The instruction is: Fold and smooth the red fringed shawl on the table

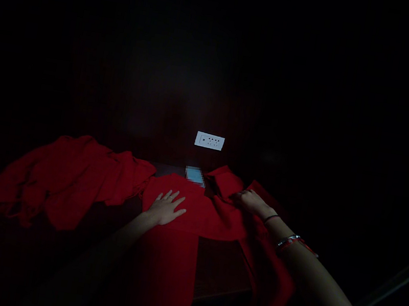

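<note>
A length of red cloth (171, 266) lies across the dark tabletop, one wide part coming down over the near edge. My left hand (164, 210) presses flat on it with fingers spread, a ring on one finger. To the right, my right hand (251, 202) is closed on a raised, folded part of the same red cloth, its fingertips partly hidden. Below that hand, more of the cloth drops past the edge in loose folds.
A second heap of red fabric (84, 175) with a tasselled edge lies at the left. Behind the cloth is a lit, blurred phone-like rectangle (195, 175). A white socket panel (209, 141) is on the back wall. The surroundings are very dark.
</note>
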A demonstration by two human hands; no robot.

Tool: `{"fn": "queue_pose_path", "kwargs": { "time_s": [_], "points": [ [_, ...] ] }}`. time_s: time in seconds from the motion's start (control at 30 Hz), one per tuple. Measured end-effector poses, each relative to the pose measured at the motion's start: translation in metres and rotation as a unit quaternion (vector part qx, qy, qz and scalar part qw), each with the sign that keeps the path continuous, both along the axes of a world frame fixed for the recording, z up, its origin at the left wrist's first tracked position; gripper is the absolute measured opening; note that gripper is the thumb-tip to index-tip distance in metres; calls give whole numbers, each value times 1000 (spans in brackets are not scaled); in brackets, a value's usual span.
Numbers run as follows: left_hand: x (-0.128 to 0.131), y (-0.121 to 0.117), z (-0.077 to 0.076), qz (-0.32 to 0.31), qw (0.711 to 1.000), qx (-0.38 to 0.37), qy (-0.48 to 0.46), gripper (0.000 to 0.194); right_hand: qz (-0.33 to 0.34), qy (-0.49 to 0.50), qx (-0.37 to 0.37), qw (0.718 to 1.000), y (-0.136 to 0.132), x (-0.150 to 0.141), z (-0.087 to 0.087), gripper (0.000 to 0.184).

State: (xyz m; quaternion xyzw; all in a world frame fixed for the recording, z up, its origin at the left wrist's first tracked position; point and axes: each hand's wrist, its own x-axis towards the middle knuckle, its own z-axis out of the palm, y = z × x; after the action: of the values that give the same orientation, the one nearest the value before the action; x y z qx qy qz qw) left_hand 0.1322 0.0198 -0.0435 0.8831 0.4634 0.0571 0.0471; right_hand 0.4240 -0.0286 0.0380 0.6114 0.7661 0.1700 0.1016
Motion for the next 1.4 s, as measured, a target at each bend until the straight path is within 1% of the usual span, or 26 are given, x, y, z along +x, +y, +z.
{"fn": "queue_pose_path", "kwargs": {
  "time_s": [0.03,0.07,0.17,0.23,0.27,0.33,0.43,0.5,0.53,0.6,0.63,0.7,0.77,0.83,0.9,0.97,1.03,1.1,1.23,1.33,1.4],
  "points": [
    [-1,2,-5,9,1000,-5,1,58,-3,-9,14,1000,-2,6,6,25],
    [-2,3,-9,14,1000,-4,0,58,-21,-22,32,999,-3,13,12,25],
    [-8,3,-13,25,1000,4,-2,58,-105,-49,90,989,-6,34,31,26],
    [-9,2,-12,29,999,12,-4,59,-129,-58,112,984,-7,38,36,27],
    [-9,1,-11,32,999,20,-6,59,-127,-60,122,982,-7,35,36,27],
    [-10,0,-8,42,998,40,-11,59,-107,-51,148,982,-6,18,28,28],
    [-20,0,-1,61,995,74,-24,57,-56,16,177,982,-2,-31,5,30],
    [-34,2,3,68,993,88,-32,53,-13,91,151,984,1,-70,-13,32],
    [-42,4,5,63,993,96,-34,50,30,123,124,984,3,-89,-23,35],
    [-60,6,8,30,992,114,-41,43,101,178,75,976,6,-120,-41,45],
    [-69,7,9,8,992,121,-46,39,129,197,44,971,7,-131,-50,49],
    [-85,8,13,-25,991,121,-55,33,150,222,-16,963,10,-144,-66,54],
    [-96,7,17,-31,994,89,-53,27,139,239,-49,960,11,-148,-78,53],
    [-102,6,20,-28,999,30,-35,25,123,257,-52,957,12,-145,-84,51],
    [-103,6,21,-18,999,-25,-18,29,118,273,-46,954,11,-142,-86,49],
    [-102,6,20,20,999,-39,-3,39,112,282,-46,952,11,-140,-84,49],
    [-100,6,18,69,997,-29,17,49,97,289,-42,951,10,-140,-82,53],
    [-98,5,15,95,995,-17,37,52,78,288,-57,953,11,-140,-82,57],
    [-88,0,8,100,994,27,37,41,62,279,-99,953,14,-139,-83,61],
    [-78,-4,5,123,990,65,9,42,64,273,-86,956,14,-137,-82,60],
    [-73,-4,3,141,987,79,-10,42,59,260,-66,961,13,-137,-79,56]
  ]
}}
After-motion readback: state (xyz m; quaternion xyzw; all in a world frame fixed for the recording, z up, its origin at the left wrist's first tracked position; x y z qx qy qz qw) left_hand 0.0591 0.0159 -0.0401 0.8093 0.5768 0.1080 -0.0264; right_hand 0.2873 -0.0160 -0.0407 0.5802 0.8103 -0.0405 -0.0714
